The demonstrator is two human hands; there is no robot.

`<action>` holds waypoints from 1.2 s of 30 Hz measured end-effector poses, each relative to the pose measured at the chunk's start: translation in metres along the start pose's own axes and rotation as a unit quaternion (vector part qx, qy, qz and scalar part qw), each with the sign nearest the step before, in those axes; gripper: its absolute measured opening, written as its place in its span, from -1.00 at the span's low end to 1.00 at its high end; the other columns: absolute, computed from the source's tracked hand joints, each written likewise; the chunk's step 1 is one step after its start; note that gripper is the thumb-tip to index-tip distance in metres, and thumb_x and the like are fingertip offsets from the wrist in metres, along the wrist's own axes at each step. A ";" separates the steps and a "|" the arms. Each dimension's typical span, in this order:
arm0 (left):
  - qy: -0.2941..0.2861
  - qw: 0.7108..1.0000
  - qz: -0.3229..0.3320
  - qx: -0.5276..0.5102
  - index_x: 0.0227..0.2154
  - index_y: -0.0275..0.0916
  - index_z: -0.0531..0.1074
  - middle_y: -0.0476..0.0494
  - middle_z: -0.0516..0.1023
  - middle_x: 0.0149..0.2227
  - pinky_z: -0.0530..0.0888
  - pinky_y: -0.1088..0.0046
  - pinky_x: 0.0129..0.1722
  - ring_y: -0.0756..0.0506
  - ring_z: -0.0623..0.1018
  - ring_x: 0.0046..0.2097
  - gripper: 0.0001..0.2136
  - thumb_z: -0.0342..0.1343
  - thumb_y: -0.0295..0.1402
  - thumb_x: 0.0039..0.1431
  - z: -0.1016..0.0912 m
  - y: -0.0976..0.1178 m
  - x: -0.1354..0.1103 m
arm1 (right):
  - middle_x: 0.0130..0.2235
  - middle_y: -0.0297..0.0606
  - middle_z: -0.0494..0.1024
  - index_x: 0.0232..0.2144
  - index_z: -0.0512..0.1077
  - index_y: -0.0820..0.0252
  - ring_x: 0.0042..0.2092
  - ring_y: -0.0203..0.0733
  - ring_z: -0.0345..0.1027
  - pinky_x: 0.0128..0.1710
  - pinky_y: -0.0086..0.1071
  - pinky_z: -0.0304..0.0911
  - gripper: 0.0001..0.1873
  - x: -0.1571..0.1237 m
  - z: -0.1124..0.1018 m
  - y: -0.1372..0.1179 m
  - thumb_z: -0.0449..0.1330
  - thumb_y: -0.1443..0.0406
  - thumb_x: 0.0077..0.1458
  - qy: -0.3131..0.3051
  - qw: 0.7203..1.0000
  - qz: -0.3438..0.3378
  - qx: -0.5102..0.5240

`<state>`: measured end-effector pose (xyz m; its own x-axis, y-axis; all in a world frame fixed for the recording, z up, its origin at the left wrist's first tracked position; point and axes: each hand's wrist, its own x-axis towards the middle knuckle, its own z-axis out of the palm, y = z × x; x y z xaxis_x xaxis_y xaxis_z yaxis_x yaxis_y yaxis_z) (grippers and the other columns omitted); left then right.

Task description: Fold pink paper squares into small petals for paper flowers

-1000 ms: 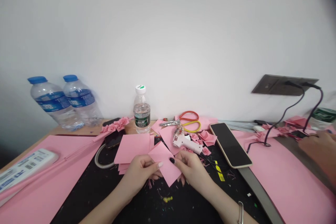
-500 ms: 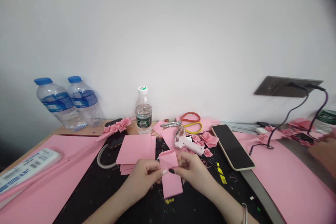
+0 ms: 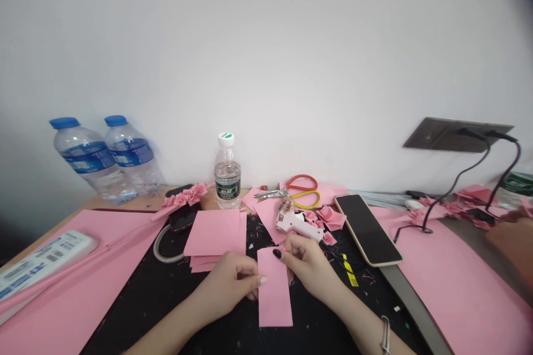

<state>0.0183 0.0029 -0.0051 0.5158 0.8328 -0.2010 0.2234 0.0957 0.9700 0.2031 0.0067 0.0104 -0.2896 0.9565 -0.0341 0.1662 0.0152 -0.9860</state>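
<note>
Head: paper [image 3: 275, 297] between fingers [image 3: 253, 279] (upper half)

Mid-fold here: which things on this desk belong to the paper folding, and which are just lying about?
In use: folded pink paper rectangle, pinched by left hand and right hand; probably the stack of pink paper squares behind them.
Lying about: white glue gun, red and yellow scissors, black phone, small white-capped water bottle, two large blue-capped water bottles.

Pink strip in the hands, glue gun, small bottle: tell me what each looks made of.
Pink strip: thin matte paper, it seems; flat with crisp straight edges, pinched by left hand and right hand. Glue gun: smooth white body, probably plastic. Small bottle: clear glossy plastic, likely; see-through, white cap.
</note>
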 end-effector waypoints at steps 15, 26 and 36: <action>0.091 0.989 0.001 -0.117 -0.33 -0.30 0.45 -0.03 0.54 -0.53 0.44 0.52 -0.47 -0.05 0.53 -0.46 -0.79 0.14 -0.27 0.00 -0.003 0.004 0.003 | -0.11 -0.08 0.47 0.01 0.29 0.18 -0.23 -0.09 0.39 -0.21 -0.25 0.30 -0.61 -0.012 0.005 0.005 0.09 0.27 0.10 0.085 0.941 -0.176 -0.276; 0.060 0.986 0.028 -0.154 -0.24 -0.29 0.38 -0.19 0.56 -0.23 0.47 0.46 -0.41 -0.16 0.54 -0.24 -0.68 0.22 -0.29 -0.08 -0.002 -0.003 0.004 | -0.16 -0.09 0.52 0.13 0.16 0.23 -0.24 -0.05 0.41 -0.23 -0.25 0.32 -0.34 -0.017 0.015 0.005 0.19 0.36 -0.06 0.029 0.959 -0.139 -0.246; 0.060 0.985 0.012 -0.159 -0.30 -0.27 0.34 -0.16 0.55 -0.25 0.45 0.52 -0.44 -0.10 0.55 -0.29 -0.69 0.24 -0.26 -0.10 -0.005 -0.002 0.006 | -0.10 -0.19 0.48 0.12 0.16 0.16 -0.09 -0.13 0.39 -0.02 -0.22 0.24 -0.45 -0.011 0.017 0.001 0.08 0.41 0.06 -0.058 0.992 -0.110 0.031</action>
<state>0.0167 0.0108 -0.0072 0.4121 0.8936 -0.1779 -0.0685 0.2251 0.9719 0.1903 -0.0083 0.0068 -0.4188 0.8925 0.1675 0.0309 0.1983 -0.9796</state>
